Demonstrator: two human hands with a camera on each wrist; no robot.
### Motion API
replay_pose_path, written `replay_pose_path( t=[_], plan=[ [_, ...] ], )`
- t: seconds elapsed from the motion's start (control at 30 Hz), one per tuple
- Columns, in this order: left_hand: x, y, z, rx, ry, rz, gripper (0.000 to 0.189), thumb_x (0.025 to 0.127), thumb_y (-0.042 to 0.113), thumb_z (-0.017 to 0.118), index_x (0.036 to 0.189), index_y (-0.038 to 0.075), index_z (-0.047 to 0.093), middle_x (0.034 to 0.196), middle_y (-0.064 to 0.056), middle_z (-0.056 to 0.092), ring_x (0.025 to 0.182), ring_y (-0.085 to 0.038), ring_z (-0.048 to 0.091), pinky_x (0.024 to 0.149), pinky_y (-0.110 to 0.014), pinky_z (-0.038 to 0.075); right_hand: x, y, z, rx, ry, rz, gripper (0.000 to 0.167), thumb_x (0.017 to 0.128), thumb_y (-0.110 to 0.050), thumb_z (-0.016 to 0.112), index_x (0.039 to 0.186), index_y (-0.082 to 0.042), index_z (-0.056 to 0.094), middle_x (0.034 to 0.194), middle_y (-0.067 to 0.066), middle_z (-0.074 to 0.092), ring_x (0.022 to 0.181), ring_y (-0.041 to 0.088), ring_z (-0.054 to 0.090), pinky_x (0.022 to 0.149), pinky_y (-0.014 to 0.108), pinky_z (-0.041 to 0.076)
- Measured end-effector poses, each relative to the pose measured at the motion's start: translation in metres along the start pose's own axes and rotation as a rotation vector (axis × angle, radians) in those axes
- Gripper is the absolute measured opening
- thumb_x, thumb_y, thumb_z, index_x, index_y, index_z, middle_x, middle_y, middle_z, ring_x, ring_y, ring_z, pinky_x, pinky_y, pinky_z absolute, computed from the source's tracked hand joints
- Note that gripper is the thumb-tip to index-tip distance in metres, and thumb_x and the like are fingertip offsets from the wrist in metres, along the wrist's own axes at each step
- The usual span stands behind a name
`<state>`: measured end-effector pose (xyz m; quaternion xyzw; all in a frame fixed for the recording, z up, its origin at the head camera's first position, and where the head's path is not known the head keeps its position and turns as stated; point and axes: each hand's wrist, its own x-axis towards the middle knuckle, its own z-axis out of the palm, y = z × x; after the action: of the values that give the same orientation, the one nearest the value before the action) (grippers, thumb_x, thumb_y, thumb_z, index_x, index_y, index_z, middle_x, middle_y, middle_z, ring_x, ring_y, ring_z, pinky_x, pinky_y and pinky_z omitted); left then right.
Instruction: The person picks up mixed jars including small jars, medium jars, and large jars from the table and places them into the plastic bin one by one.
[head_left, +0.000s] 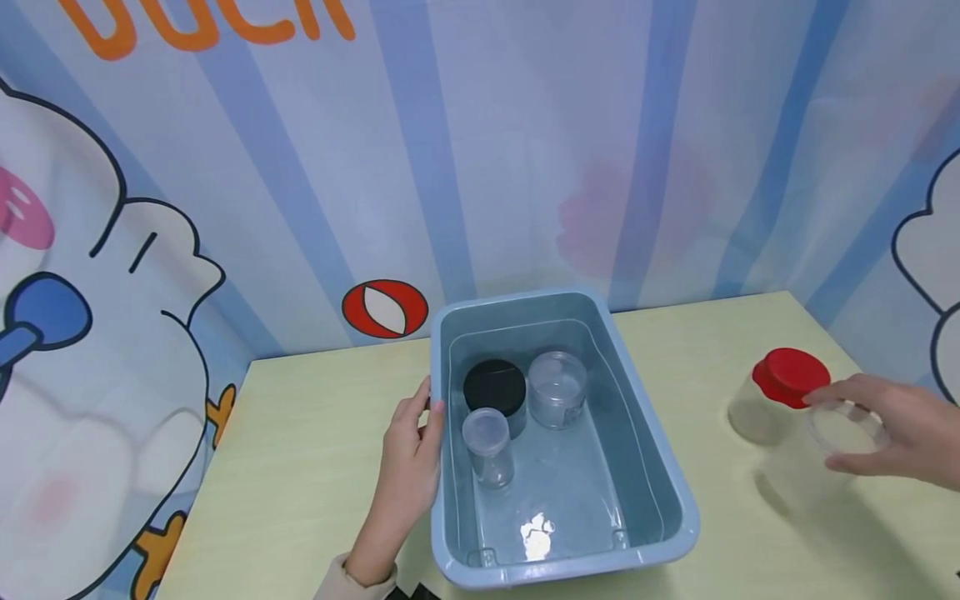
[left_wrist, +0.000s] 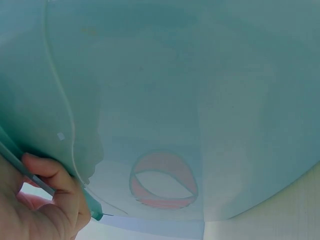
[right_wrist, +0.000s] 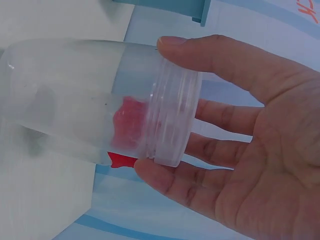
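A blue plastic bin (head_left: 551, 492) stands on the table, and my left hand (head_left: 408, 458) grips its left rim. In the left wrist view, fingers (left_wrist: 62, 190) curl over that rim. At the right, my right hand (head_left: 900, 429) holds a clear plastic jar (right_wrist: 65, 95) around its translucent lid (right_wrist: 175, 112), thumb on one side and fingers on the other. Close behind it stands a clear jar with a red lid (head_left: 791, 377). Inside the bin are a black-lidded jar (head_left: 495, 385), a wide clear jar (head_left: 557, 392) and a small clear jar (head_left: 491, 454).
The pale table (head_left: 300, 467) extends on both sides of the bin. Behind it rises a blue striped backdrop (head_left: 510, 150) with cartoon figures, close to the bin's far end. The table's right edge runs just beyond the red-lidded jar.
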<state>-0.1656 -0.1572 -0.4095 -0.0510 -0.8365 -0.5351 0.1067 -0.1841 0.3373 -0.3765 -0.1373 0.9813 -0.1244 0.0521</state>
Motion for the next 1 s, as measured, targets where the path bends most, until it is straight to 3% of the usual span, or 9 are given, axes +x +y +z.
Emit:
replay_pose_path(
  t=[0.53, 1.0],
  plan=[
    [0.0, 0.0, 0.0, 0.001, 0.005, 0.002, 0.048, 0.108, 0.021, 0.046, 0.154, 0.008, 0.038, 0.124, -0.015, 0.054, 0.109, -0.028, 0.053, 0.087, -0.044, 0.056, 0.007, -0.01, -0.023, -0.039, 0.08, -0.09, 0.071, 0.063, -0.028, 0.095, 0.119, 0.002, 0.062, 0.099, 0.007, 0.062, 0.083, 0.023, 0.057, 0.052, 0.024, 0.047],
    [0.0, -0.001, 0.001, -0.016, 0.007, 0.01, 0.048, 0.108, 0.021, 0.046, 0.154, 0.009, 0.038, 0.124, -0.014, 0.054, 0.109, -0.027, 0.052, 0.09, -0.045, 0.055, 0.018, -0.026, -0.041, -0.1, 0.045, -0.061, 0.074, 0.067, -0.04, 0.092, 0.12, 0.003, 0.064, 0.106, 0.015, 0.063, 0.084, 0.024, 0.056, 0.054, 0.027, 0.047]
  ],
)
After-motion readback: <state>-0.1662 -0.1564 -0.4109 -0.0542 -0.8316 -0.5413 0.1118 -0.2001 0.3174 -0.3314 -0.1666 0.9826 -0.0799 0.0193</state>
